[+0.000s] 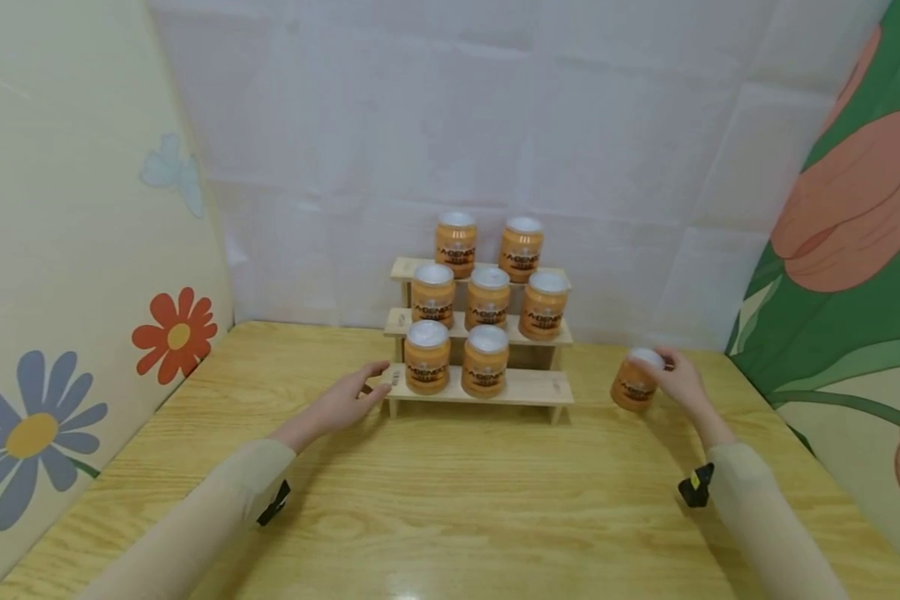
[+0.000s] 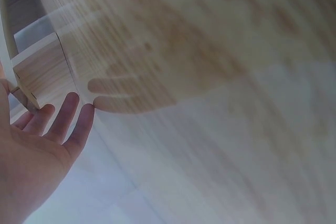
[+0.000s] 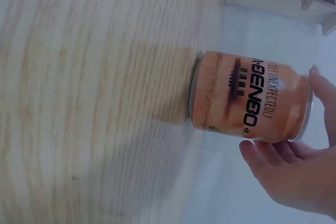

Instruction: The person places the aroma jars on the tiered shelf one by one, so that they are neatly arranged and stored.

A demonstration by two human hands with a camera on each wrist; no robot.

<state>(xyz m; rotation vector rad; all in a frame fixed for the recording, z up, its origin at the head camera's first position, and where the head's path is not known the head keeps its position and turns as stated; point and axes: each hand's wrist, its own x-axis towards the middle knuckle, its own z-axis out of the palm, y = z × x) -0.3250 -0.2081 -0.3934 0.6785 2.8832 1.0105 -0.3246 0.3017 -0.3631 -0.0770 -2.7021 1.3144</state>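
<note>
My right hand [image 1: 678,379] holds an orange can [image 1: 633,385] by its upper end, to the right of the rack. The can leans a little in the head view, and in the right wrist view its base is close over the tabletop, with the fingers [image 3: 257,156] at its silver rim. At the left end of a three-tier wooden rack [image 1: 528,386], my left hand [image 1: 348,398] reaches to the bottom shelf. Its fingers [image 2: 79,129] are loosely extended by the shelf's corner in the left wrist view.
Matching orange cans stand on the rack: two on the top tier [image 1: 456,244], three on the middle tier [image 1: 487,298], two on the bottom tier [image 1: 427,358]. The wood-grain table [image 1: 450,500] meets a white cloth backdrop [image 1: 375,150]. Flowered panels flank it.
</note>
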